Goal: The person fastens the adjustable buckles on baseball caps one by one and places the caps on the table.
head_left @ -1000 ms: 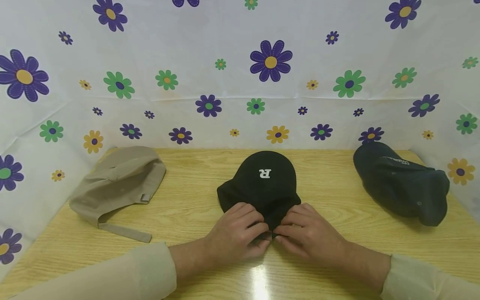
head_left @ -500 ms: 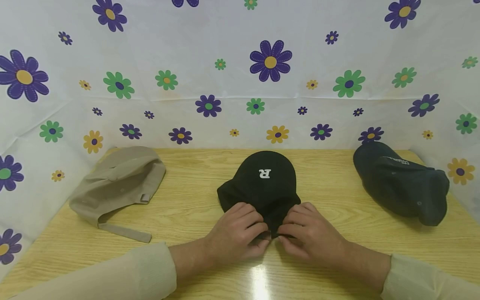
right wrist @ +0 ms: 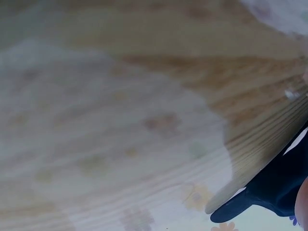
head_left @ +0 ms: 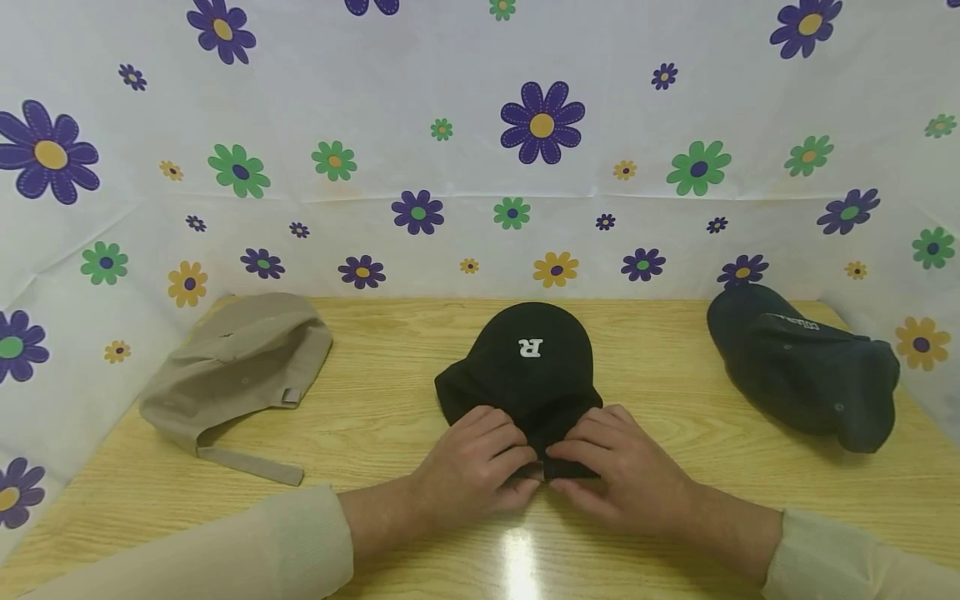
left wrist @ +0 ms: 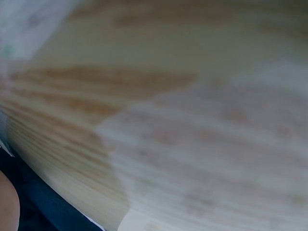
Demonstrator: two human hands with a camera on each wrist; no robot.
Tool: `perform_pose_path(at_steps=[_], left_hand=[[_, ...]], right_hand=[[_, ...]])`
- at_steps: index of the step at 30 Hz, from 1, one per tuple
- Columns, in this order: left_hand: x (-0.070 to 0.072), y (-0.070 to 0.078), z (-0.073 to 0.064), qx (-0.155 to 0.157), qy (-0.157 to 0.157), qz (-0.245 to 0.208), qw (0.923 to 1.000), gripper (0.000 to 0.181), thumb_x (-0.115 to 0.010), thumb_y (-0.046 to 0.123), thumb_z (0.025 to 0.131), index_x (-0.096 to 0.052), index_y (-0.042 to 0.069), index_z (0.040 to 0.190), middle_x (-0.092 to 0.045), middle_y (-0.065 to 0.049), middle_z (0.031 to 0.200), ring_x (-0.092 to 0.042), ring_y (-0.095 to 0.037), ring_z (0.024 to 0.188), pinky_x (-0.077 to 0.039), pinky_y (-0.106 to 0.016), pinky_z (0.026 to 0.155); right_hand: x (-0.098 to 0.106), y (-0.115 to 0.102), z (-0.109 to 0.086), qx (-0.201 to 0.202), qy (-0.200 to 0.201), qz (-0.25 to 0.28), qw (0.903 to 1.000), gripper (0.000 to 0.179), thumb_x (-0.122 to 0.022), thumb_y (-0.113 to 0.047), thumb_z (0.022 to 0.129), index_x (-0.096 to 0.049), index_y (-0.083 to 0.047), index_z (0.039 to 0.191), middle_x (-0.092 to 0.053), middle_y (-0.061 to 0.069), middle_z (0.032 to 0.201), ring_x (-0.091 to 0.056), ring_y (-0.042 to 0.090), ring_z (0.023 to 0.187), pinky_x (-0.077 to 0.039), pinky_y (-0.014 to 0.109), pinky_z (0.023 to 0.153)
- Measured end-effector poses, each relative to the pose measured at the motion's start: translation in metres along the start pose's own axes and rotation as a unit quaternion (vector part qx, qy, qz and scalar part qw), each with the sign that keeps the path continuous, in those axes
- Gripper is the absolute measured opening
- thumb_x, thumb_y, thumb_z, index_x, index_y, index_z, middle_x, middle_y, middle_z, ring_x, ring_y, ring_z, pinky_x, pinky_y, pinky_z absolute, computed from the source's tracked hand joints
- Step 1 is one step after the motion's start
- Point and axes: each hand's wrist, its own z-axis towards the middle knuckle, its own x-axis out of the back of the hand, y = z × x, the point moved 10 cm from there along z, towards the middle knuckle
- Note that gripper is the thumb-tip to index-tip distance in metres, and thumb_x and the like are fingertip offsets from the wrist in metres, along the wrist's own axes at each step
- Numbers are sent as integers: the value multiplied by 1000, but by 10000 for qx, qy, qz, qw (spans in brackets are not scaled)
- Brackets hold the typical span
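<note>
A black baseball cap (head_left: 532, 358) with a raised white letter R sits mid-table, its back strap (head_left: 573, 469) toward me. My left hand (head_left: 480, 458) grips the back edge on the left, finger and thumb at a small buckle (head_left: 538, 472). Opposite it, my right hand (head_left: 611, 458) holds the strap side, with the strap running between index finger and thumb and their tips close by the buckle. The left wrist view catches a dark piece of the cap (left wrist: 48, 199) at its lower left corner; in the right wrist view a dark flap of the cap (right wrist: 269, 187) shows at lower right.
A beige cap (head_left: 232, 367) lies at the left, its strap (head_left: 251, 465) undone and stretched on the wooden table (head_left: 375, 350). On the right lies a navy cap (head_left: 802, 375), tipped on its side. A flower-print cloth (head_left: 465, 167) hangs behind and along both sides.
My right index finger and thumb first slid slightly right along the strap, then came back toward the buckle and spread, showing more strap between them. The left hand and cap stay put.
</note>
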Motion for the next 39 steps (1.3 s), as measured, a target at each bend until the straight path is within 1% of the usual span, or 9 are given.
perform_pose_path(at_steps=[7,10,13,15,18,21,26,33,39], left_hand=[[0,0,0,-6,35,-10,10000,9,-77,23,76,-72,16,79,-64,5,79,-59,-12,79,-49,-28,80],[1,1,1,-21,68,2,10000,10,-78,23,75,-72,16,79,-64,6,79,-59,-12,79,-48,-28,79],[1,1,1,-20,104,-7,9999,10,-79,23,75,-73,16,79,-64,6,78,-58,-13,78,-48,-28,78],[1,0,0,-20,122,-19,9999,10,-79,23,75,-73,16,80,-64,6,78,-58,-13,78,-48,-28,78],[1,0,0,-11,139,-62,9999,10,-79,23,75,-73,16,80,-65,6,79,-58,-13,78,-48,-28,78],[1,0,0,-22,163,-72,9998,10,-79,23,75,-73,16,80,-65,6,78,-58,-13,78,-48,-28,77],[2,1,1,-40,176,-76,9998,10,-79,23,75,-72,16,80,-64,6,77,-58,-12,77,-47,-28,77],[0,0,1,46,83,-77,9999,6,-73,22,77,-71,16,77,-63,6,76,-57,-12,76,-46,-27,77],[2,0,1,41,70,-34,10000,4,-72,21,76,-70,17,76,-63,6,75,-57,-12,75,-45,-27,76]], right_hand=[[-1,0,1,-84,-166,54,9998,28,-85,-27,76,-73,-19,100,-65,-8,93,-54,10,87,-34,23,78],[-2,0,1,-68,-185,62,9998,29,-86,-26,74,-73,-20,99,-65,-9,92,-54,9,86,-34,22,79],[-2,-1,1,-41,-179,92,9998,24,-85,-27,77,-74,-20,97,-65,-9,91,-54,9,86,-35,23,79],[-1,-1,1,-6,-149,108,9998,20,-82,-28,80,-74,-20,96,-65,-10,90,-54,8,85,-36,23,79],[-1,-2,1,61,-85,111,9999,14,-76,-31,87,-74,-20,95,-66,-10,90,-55,8,85,-38,24,78],[0,-3,1,111,-29,86,9999,13,-71,-32,92,-74,-19,94,-66,-10,89,-54,8,84,-37,24,78],[-1,-3,1,122,-27,85,9999,12,-70,-31,93,-74,-20,92,-66,-11,87,-54,7,83,-37,23,78],[0,-5,1,177,-35,158,9997,12,-70,-29,93,-74,-19,90,-65,-10,85,-54,7,81,-37,23,79],[6,-10,2,484,250,228,9983,14,-66,-27,96,-73,-17,90,-64,-9,84,-53,8,79,-38,24,78]])
